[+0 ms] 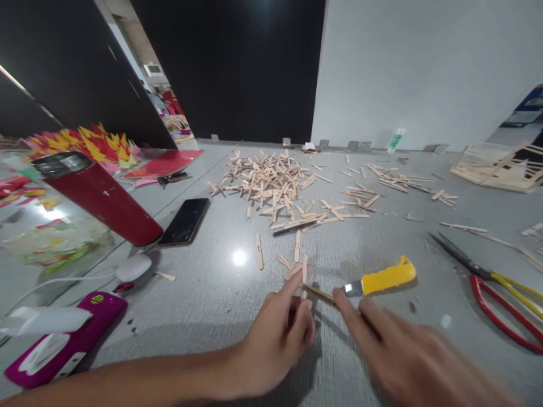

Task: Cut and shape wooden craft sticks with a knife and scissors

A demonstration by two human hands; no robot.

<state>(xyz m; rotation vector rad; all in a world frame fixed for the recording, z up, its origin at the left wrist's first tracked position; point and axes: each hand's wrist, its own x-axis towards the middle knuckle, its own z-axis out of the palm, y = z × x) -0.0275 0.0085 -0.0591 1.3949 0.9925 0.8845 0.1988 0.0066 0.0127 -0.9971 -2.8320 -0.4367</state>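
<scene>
Near the bottom middle, my left hand pinches a small pale wooden stick upright between fingers and thumb. My right hand, partly blurred, grips a thin brownish tool, its tip touching the stick. Just beyond my right fingers lies a yellow-handled cutter on the grey table. A large heap of wooden sticks spreads ahead, with a dark slim tool on its near edge.
At left are a red flask, a black phone, a white mouse-shaped object and a purple power bank. Red-and-yellow-handled scissors lie right. A stick frame and glue tube stand farther back.
</scene>
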